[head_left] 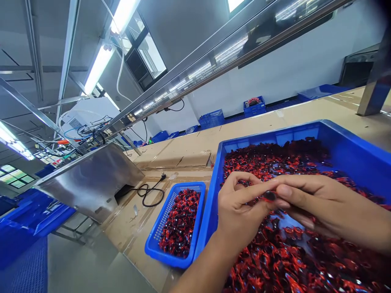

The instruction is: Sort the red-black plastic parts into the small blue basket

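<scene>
Small dark piece [269,196] held at the fingertips above the large blue tray [351,150].
The piece is over the tray's interior, pinched between the thumb and fingers of the left hand [238,207]; this grip is clamped on it. Fingertips of the right hand [320,199] are drawn together at the piece's right edge (whether they also clamp it cannot be told). Loose red-and-black pieces [265,260] lie heaped inside the tray; the small blue basket [169,259], holding similar pieces, stands just left of the tray on the cardboard-covered surface [128,228]. Caution: the piece looks smooth with little area to hold, so uneven finger pressure could make it slip. If dropped, it would probably mix with the lookalikes in the tray.
</scene>
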`<control>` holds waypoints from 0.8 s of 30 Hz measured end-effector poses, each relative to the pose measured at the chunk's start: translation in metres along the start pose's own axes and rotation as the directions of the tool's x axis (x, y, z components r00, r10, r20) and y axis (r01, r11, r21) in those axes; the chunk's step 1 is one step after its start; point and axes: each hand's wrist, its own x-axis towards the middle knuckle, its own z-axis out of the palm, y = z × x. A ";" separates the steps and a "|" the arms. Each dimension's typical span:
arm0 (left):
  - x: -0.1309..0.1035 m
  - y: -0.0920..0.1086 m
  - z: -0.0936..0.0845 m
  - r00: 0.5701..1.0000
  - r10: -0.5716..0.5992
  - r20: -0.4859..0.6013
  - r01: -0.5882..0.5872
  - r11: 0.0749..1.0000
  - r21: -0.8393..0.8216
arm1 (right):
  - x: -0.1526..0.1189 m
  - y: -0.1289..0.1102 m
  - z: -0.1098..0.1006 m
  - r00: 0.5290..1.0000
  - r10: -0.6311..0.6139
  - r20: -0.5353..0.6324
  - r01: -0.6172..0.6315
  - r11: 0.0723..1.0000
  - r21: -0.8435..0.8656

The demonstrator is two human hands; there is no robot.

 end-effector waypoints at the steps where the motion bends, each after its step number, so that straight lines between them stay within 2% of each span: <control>1: 0.000 0.000 0.001 1.000 -0.004 -0.005 0.004 1.000 -0.018 | 0.000 -0.002 0.001 0.999 0.039 0.024 -0.040 0.998 0.042; 4: 0.002 -0.001 0.002 1.000 -0.026 -0.013 0.026 0.999 -0.038 | 0.001 -0.005 0.005 0.987 0.135 0.090 -0.151 0.967 0.205; 7: 0.003 -0.001 0.003 0.997 -0.072 0.009 0.072 0.997 0.024 | 0.001 -0.008 0.010 0.984 0.165 0.065 -0.178 0.923 0.341; 11: -0.002 0.005 0.004 0.983 -0.162 0.087 0.147 0.977 0.156 | 0.003 -0.017 0.016 0.988 0.149 0.027 -0.150 0.927 0.343; 14: -0.006 0.007 0.006 0.956 -0.278 0.094 0.276 0.961 0.027 | 0.004 -0.023 0.014 0.985 0.166 0.040 -0.168 0.907 0.386; 17: -0.003 0.003 0.007 0.875 -0.475 0.092 0.481 0.838 -0.256 | 0.003 -0.024 0.003 0.958 0.287 0.003 -0.245 0.814 0.526; 20: 0.006 -0.005 0.007 0.764 -0.617 0.188 0.628 0.646 -0.434 | 0.001 -0.018 -0.007 0.921 0.388 0.021 -0.327 0.747 0.579; 22: 0.011 -0.010 0.006 0.701 -0.674 0.232 0.678 0.529 -0.510 | 0.000 -0.012 -0.009 0.901 0.428 0.061 -0.393 0.752 0.530; 24: 0.013 -0.013 0.006 0.652 -0.716 0.250 0.693 0.429 -0.579 | 0.001 -0.007 -0.006 0.893 0.447 0.054 -0.430 0.810 0.398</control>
